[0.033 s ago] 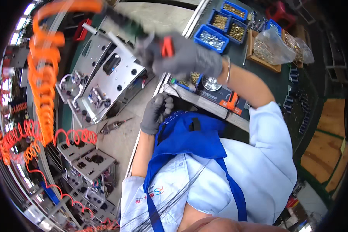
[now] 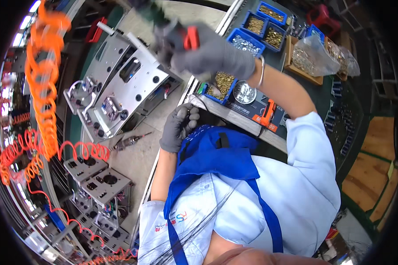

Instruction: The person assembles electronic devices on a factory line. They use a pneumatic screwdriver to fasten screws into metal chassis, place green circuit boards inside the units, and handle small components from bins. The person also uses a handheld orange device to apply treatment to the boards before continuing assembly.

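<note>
My right hand (image 2: 212, 55), in a grey glove, is closed around a dark hand-held power tool (image 2: 157, 17) with a red part. Motion blurs the tool, and its tip cannot be made out. It is held above the gap between the bench and a silver metal chassis (image 2: 139, 84), which carries small motors and black round parts. My left hand (image 2: 180, 126), also gloved in grey, is held near my blue apron with its fingers curled in. Whatever those fingers hold, if anything, is hidden.
Blue bins of screws (image 2: 254, 24), a blue bin of brass-coloured screws (image 2: 223, 84) and a round silver dish (image 2: 244, 92) stand on the right bench. An orange coiled hose (image 2: 46, 88) hangs at left. Another driver (image 2: 128, 142) lies below the chassis, near more metal housings (image 2: 106, 183).
My right hand and the tool have shifted slightly upward, showing more of the screw bin and dish below. The orange hose has swung left, away from the top middle. My left hand stays put.
</note>
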Available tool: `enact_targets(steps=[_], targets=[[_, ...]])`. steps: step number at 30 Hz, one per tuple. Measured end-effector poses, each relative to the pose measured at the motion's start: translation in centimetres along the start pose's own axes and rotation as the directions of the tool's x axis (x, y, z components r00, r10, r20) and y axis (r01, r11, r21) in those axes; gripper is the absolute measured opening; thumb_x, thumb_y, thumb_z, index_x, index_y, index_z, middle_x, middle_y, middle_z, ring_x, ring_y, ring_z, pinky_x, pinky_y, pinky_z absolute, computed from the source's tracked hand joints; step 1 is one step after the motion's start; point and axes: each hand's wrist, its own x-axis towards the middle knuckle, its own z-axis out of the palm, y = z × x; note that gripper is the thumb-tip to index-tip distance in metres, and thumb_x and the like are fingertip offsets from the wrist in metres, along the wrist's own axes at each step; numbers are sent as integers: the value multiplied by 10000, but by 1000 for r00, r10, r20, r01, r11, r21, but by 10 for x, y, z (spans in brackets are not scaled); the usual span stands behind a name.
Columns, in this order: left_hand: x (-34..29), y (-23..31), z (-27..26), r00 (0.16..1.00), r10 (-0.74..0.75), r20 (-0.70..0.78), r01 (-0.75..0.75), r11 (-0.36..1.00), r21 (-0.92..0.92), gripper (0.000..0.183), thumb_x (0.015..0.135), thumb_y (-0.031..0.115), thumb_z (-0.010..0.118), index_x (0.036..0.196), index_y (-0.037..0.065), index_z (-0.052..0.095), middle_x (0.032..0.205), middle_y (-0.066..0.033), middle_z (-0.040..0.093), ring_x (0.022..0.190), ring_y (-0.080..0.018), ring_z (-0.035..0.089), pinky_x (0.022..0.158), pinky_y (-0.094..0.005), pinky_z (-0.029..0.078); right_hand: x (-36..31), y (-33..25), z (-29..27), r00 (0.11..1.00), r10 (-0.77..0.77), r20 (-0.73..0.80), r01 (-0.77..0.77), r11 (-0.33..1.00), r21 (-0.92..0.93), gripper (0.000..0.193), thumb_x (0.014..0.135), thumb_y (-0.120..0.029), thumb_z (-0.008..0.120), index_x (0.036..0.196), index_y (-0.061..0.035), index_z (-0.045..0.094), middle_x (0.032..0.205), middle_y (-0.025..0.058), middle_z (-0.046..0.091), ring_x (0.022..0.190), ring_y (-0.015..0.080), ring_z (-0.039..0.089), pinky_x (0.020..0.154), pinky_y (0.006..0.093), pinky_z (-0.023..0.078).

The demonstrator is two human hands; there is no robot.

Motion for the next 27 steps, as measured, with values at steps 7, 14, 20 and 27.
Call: enact_targets(steps=[7, 14, 20, 27], targets=[[-2, 42, -33, 958, 279, 69, -275, 959, -69, 309, 923, 176, 552, 1174, 4, 502, 938, -72, 575, 760, -110, 553, 633, -190, 469, 75, -20, 57, 982, -183, 40, 174, 968, 179, 447, 769, -152, 562, 1176, 32, 534, 980, 106, 633, 814, 153, 625, 705, 265, 511], [9, 82, -66, 952, 290, -99, -306, 912, -275, 348, 918, 148, 566, 1190, -57, 497, 908, -51, 562, 758, -105, 533, 640, -198, 477, 116, 18, 92, 959, -269, -84, 280, 881, 382, 422, 782, -28, 520, 1198, 42, 500, 969, 124, 623, 850, 198, 632, 685, 276, 535], [21, 109, -73, 939, 342, -39, -333, 874, -353, 383, 924, 191, 564, 1190, -64, 459, 833, -24, 497, 717, -105, 490, 629, -216, 457, 137, 30, 96, 947, -301, -115, 320, 845, 429, 460, 739, -5, 490, 1199, 8, 495, 976, 120, 602, 847, 191, 604, 730, 311, 516], [40, 111, -83, 940, 338, 35, -255, 770, -585, 288, 975, 186, 460, 1143, -46, 437, 858, -40, 508, 752, -105, 573, 643, -212, 560, 147, 49, 98, 954, -279, -113, 300, 852, 429, 483, 713, -30, 512, 1196, -36, 507, 967, 120, 602, 828, 177, 589, 736, 305, 504]])
